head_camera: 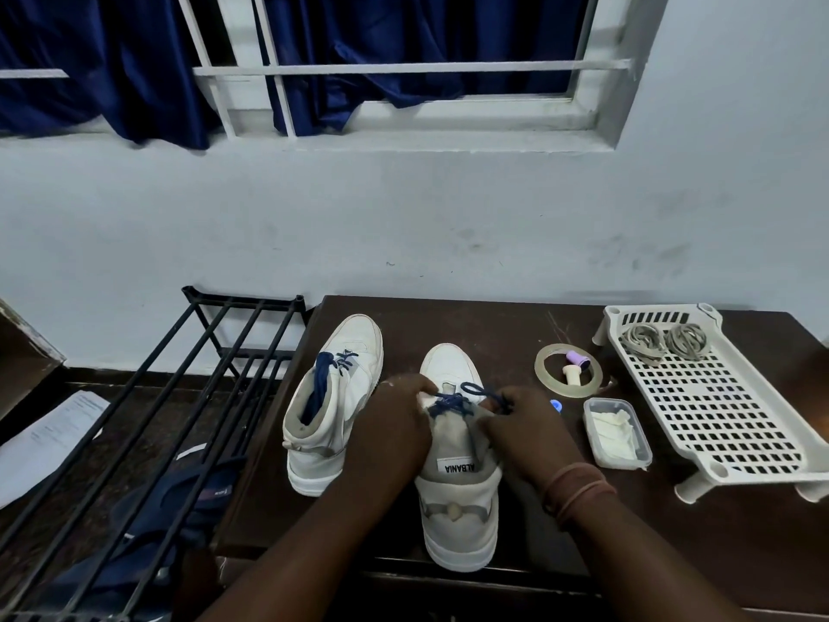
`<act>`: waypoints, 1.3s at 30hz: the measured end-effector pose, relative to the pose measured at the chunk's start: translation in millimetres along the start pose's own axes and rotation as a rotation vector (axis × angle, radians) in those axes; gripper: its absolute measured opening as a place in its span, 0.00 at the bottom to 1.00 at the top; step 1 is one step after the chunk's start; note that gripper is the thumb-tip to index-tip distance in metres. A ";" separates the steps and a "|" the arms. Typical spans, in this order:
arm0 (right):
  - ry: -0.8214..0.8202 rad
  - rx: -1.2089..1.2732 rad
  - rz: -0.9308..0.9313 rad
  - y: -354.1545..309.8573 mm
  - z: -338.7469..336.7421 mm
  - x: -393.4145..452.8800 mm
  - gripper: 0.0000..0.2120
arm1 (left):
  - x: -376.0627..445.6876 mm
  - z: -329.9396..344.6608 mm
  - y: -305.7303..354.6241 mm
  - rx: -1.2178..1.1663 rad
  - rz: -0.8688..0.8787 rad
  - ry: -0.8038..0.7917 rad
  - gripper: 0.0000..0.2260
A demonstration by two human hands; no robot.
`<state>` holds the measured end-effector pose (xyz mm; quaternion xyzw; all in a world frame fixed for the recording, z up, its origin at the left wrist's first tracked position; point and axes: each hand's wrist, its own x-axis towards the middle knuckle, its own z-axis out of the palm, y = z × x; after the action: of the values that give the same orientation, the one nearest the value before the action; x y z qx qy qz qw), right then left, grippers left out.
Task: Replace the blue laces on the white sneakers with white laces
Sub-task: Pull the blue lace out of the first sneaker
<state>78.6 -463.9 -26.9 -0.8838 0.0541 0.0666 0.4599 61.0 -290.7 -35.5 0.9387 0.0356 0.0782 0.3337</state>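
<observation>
Seen from the head camera, a person works at a white sneaker (457,469) standing heel-first at the near edge of a dark bench (516,325). The left hand (392,424) steadies the shoe's side, its fingers curled against the upper, while the right hand (520,424) pinches the blue lace (466,397) at the eyelets. The lace looks soft, thin and limp, likely best drawn out by a loop or its tip. A second sneaker (336,397), blue-laced too, stands toward the bench's left edge. The replacement laces (664,341) lie coiled in a perforated white tray (717,419) at the right edge, near a tape roll (568,371) and a lidded tub (617,433). Behind, a pale scuffed wall rises to a barred window hung with navy curtains (112,60).
</observation>
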 end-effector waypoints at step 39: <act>-0.047 -0.225 -0.093 -10.2 0.1 -5.7 0.17 | 3.2 5.5 4.4 -0.017 0.190 0.219 0.07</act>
<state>74.5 -457.8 -17.7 -0.9296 -0.0057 0.0714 0.3615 65.2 -297.2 -36.6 0.9209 -0.0180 0.2119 0.3268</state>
